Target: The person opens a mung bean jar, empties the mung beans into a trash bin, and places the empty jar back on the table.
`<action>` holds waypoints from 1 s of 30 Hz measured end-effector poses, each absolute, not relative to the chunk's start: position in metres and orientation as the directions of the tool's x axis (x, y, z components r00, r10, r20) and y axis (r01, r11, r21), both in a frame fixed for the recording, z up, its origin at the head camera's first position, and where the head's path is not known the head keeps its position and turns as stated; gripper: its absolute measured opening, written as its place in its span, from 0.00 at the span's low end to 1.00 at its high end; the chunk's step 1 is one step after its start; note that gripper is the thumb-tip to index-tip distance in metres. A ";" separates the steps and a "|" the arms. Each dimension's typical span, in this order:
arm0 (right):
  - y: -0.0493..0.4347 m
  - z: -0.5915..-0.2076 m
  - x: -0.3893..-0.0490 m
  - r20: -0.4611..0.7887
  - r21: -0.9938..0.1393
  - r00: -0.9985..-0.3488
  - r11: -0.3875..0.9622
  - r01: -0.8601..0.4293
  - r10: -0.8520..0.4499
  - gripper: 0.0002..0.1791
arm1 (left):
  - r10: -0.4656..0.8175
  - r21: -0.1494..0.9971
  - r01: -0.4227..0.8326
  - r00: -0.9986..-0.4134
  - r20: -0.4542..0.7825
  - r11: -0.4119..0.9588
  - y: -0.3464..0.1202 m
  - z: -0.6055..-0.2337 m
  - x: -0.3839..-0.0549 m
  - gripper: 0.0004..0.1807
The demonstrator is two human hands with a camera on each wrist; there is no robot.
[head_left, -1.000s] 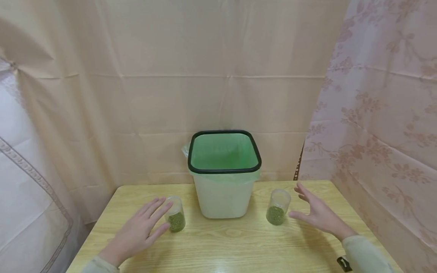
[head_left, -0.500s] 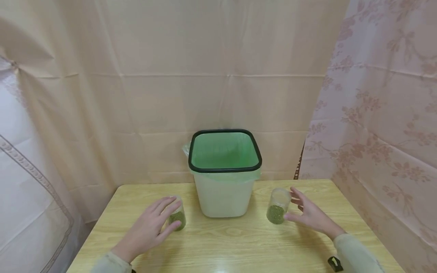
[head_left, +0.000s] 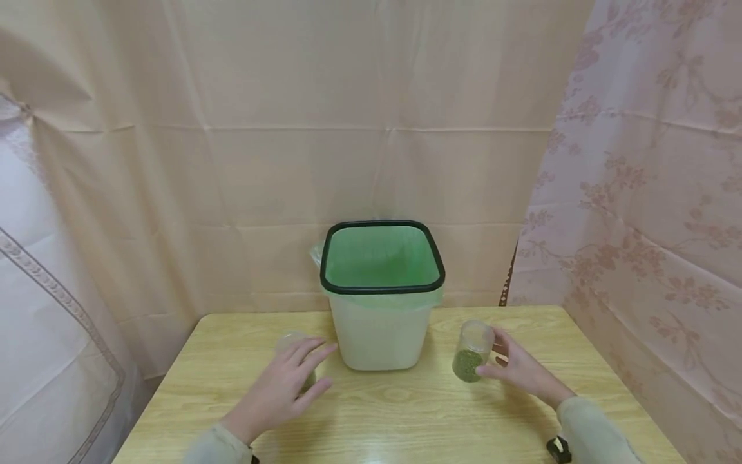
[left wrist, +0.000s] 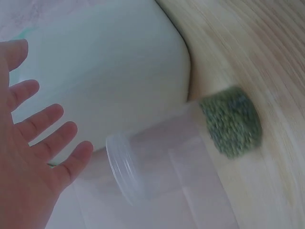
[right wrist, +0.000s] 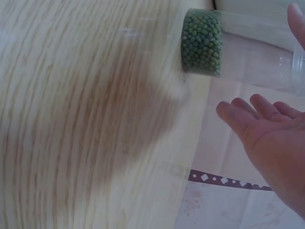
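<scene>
Two clear lidded jars, each part filled with small green beans, stand on the wooden table. My left hand (head_left: 284, 386) hangs in front of the left jar (head_left: 288, 339) and hides much of it in the head view. In the left wrist view its fingers are spread, apart from that jar's lid (left wrist: 121, 167), with the green beans (left wrist: 232, 123) at the far end. Close at the right side of the right jar (head_left: 471, 351) is my right hand (head_left: 518, 370). Its thumb and fingers lie on either side of that jar in the right wrist view, not closed round it.
Between the jars, farther back, stands a white bin (head_left: 379, 332) with a green liner and a black rim (head_left: 382, 290). Beige cloth (head_left: 278, 174) hangs behind the table (head_left: 377, 419), and flowered cloth (head_left: 637, 245) at the right.
My left hand has moved rightward across the front of the left jar, covering more of it. The right hand has come leftward up to the right jar. Jars and bin stay in place.
</scene>
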State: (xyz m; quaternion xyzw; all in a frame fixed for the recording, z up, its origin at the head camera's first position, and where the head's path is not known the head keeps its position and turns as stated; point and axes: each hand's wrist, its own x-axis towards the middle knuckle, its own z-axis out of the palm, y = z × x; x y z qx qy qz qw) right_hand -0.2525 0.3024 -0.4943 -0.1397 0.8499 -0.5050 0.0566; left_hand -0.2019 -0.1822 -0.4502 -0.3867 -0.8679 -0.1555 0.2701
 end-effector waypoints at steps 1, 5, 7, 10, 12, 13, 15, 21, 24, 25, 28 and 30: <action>0.302 -0.496 -0.253 0.037 -0.885 -0.954 0.433 -0.170 -0.297 0.54 | 0.588 0.066 0.755 -0.559 0.585 0.652 -0.179 -0.450 -0.202 0.29; 0.300 -0.501 -0.254 0.035 -0.905 -0.952 0.394 -0.160 -0.305 0.53 | 0.590 0.096 0.765 -0.564 0.577 0.637 -0.167 -0.451 -0.203 0.28; 0.299 -0.503 -0.254 0.039 -0.908 -0.949 0.385 -0.164 -0.312 0.53 | 0.592 0.105 0.767 -0.566 0.573 0.633 -0.162 -0.453 -0.204 0.28; 0.298 -0.505 -0.254 0.044 -0.911 -0.945 0.375 -0.171 -0.324 0.52 | 0.591 0.122 0.767 -0.575 0.566 0.629 -0.155 -0.456 -0.206 0.28; 0.297 -0.505 -0.255 0.040 -0.913 -0.942 0.372 -0.171 -0.333 0.52 | 0.587 0.135 0.761 -0.588 0.556 0.635 -0.150 -0.458 -0.209 0.28; 0.296 -0.505 -0.255 0.039 -0.915 -0.942 0.367 -0.168 -0.334 0.52 | 0.585 0.141 0.759 -0.593 0.553 0.636 -0.148 -0.458 -0.210 0.28; 0.294 -0.505 -0.256 0.036 -0.915 -0.942 0.368 -0.166 -0.334 0.52 | 0.581 0.166 0.754 -0.609 0.539 0.636 -0.144 -0.459 -0.213 0.28; 0.291 -0.507 -0.258 0.063 -0.909 -0.936 0.366 -0.197 -0.347 0.51 | 0.585 0.270 0.757 -0.639 0.500 0.596 -0.132 -0.460 -0.219 0.31; 0.290 -0.509 -0.259 0.078 -0.906 -0.932 0.366 -0.215 -0.355 0.51 | 0.586 0.335 0.746 -0.662 0.468 0.575 -0.129 -0.460 -0.221 0.35; 0.290 -0.510 -0.259 0.083 -0.903 -0.929 0.368 -0.223 -0.359 0.51 | 0.586 0.351 0.744 -0.665 0.463 0.568 -0.128 -0.460 -0.221 0.36; 0.289 -0.512 -0.261 0.078 -0.892 -0.931 0.392 -0.225 -0.357 0.52 | 0.587 0.371 0.743 -0.668 0.457 0.557 -0.125 -0.462 -0.222 0.38; 0.288 -0.512 -0.261 0.078 -0.885 -0.930 0.404 -0.231 -0.360 0.53 | 0.588 0.377 0.743 -0.669 0.456 0.553 -0.123 -0.462 -0.222 0.38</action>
